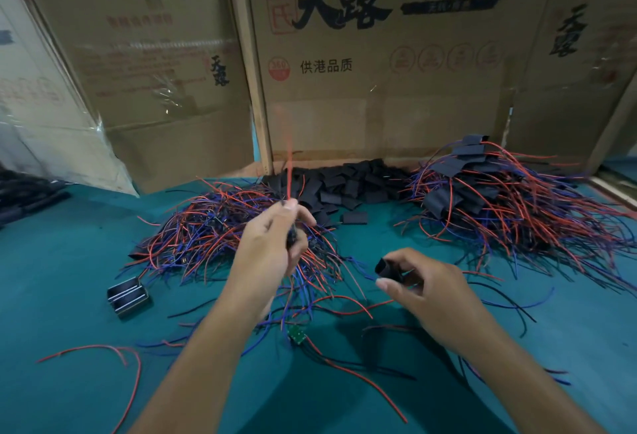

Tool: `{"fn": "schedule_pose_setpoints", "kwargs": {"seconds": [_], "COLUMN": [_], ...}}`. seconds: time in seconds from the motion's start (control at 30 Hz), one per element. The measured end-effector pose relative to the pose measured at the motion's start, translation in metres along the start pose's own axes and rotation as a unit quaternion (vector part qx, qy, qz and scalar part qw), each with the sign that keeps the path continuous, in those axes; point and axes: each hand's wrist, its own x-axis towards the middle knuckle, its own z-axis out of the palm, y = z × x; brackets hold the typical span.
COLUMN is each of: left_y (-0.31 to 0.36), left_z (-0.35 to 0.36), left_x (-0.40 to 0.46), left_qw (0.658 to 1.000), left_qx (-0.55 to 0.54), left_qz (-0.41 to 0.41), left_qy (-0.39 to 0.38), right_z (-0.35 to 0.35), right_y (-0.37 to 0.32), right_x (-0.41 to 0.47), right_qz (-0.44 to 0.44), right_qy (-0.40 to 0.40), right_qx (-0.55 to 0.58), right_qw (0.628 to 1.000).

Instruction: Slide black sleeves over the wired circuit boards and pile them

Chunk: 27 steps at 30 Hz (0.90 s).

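Observation:
My left hand (275,244) is raised over the left heap and grips a wired circuit board; its red wire (289,171) sticks straight up, blurred. My right hand (424,288) pinches a black sleeve (387,270) between thumb and fingers, its open mouth facing left toward the other hand. A tangle of unsleeved wired boards (213,230) with red, blue and black leads lies on the green table. Loose black sleeves (348,185) are heaped at the back centre. On the right sits the pile of sleeved boards (482,188).
Cardboard boxes (379,88) wall off the back of the green table (69,295). A small black metal-edged box (128,295) lies left of my arm. A green board (296,334) and stray wires (103,351) lie near the front. Dark tubes (27,199) sit far left.

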Motion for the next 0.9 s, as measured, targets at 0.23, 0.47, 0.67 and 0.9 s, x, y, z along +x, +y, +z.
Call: {"fn": "schedule_pose_setpoints", "kwargs": {"seconds": [0.23,0.47,0.67,0.9], "left_y": [0.002,0.001,-0.003,-0.002], "left_z": [-0.007,-0.006,-0.003,0.004], "left_x": [-0.008,-0.008,-0.009,-0.010], "left_qw": [0.951,0.935,0.951,0.948], "left_qx": [0.237,0.290,0.278,0.284], "left_qz": [0.051,0.075,0.096,0.110], "left_qy": [-0.191,-0.188,-0.099,-0.086], "right_z": [-0.009,-0.015,-0.015,-0.010], "right_y": [-0.008,-0.007,-0.008,-0.019], "right_x": [0.001,0.001,0.001,-0.002], "right_qz": [-0.016,0.010,0.029,0.017], "right_qy": [0.034,0.080,0.074,-0.046], "right_qx": [0.067,0.084,0.107,0.343], "right_qw": [0.997,0.993,0.991,0.938]}}
